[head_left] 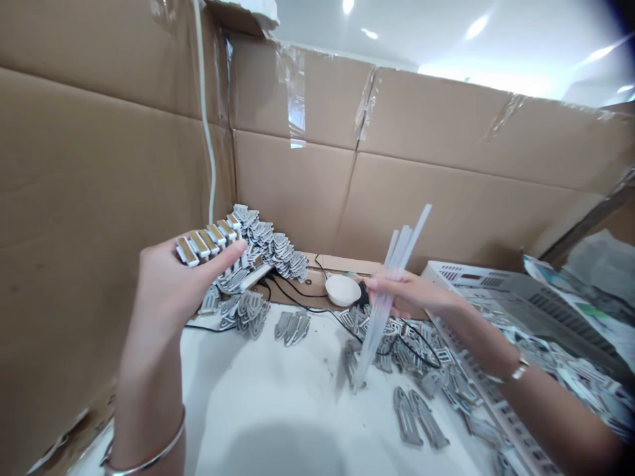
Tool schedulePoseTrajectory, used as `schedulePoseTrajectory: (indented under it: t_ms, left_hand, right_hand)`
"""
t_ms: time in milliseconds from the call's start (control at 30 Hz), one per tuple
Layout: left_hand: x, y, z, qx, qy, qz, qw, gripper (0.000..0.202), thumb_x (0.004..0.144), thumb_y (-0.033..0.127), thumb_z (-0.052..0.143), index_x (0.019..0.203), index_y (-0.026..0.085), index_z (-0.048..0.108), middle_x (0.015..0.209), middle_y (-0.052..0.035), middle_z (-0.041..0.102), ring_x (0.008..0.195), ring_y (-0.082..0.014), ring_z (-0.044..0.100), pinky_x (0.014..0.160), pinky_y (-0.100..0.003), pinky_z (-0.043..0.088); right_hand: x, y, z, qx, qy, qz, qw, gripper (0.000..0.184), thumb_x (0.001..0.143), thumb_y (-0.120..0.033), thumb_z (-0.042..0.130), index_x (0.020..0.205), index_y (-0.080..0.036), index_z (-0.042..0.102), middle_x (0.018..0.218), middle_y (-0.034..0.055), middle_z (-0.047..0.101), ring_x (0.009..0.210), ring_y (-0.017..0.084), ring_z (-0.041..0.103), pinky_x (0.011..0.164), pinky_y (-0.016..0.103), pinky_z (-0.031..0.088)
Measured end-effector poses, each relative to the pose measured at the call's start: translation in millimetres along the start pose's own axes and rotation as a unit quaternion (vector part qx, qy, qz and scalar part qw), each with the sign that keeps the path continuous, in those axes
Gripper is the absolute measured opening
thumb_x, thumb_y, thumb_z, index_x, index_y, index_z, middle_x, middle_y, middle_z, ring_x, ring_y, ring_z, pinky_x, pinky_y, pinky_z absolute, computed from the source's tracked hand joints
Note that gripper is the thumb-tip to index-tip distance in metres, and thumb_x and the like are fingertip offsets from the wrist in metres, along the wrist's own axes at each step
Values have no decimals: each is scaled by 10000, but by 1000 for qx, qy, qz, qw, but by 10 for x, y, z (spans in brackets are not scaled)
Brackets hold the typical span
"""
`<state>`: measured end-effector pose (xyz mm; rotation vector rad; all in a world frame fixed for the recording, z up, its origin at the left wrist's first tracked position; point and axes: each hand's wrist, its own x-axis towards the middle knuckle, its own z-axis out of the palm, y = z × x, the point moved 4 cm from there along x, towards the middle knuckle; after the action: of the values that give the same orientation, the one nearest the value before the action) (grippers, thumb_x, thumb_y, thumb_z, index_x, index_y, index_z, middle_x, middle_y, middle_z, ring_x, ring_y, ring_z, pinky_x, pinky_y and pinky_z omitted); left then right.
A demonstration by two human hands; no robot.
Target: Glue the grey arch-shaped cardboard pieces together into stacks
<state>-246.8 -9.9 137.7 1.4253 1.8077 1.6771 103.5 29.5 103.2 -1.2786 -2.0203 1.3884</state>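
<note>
My left hand is raised at the left, its thumb and fingers closed on a row of small white parts with tan tops. To the right, my right hand grips a bundle of long translucent sticks, which look like glue sticks. They stand tilted, and their lower ends are near the flat grey metal pieces on the white tabletop. Behind the left hand rises a stack of similar slotted grey pieces. A small white bowl sits left of the right hand.
Cardboard walls enclose the left and back. A white plastic crate full of grey pieces stands at the right, under my forearm. Black cables cross the table. Two grey pieces lie near the front; a white cord hangs at the left.
</note>
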Motion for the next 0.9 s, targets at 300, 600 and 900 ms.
schedulePoseTrajectory:
  t_ms: [300,600,900]
  left_hand:
    - [-5,4,44,2,-13,9,1000,344,673,550,761,900,293,743,866,39,777,969,-249,730,636,-264,550]
    - [-15,0,70,5,-17,18,1000,337,675,547,765,862,268,733,817,7,764,892,-260,738,539,-247,528]
    - [-15,-6,25,9,-17,18,1000,344,688,534,747,923,284,736,864,38,769,967,-245,729,621,-257,541]
  right_hand:
    - [-489,-533,-89,-537,342,-153,756,354,1012,-424,378,809,-215,578,746,69,645,674,186,583,605,313,403]
    - [226,-127,-353,-2,533,-264,804,331,962,-519,424,876,-233,569,673,-1,597,583,138,579,581,288,493]
    - [446,-209,6,126,128,-86,980,446,880,-618,488,728,-206,564,441,-49,461,347,77,353,350,239,266]
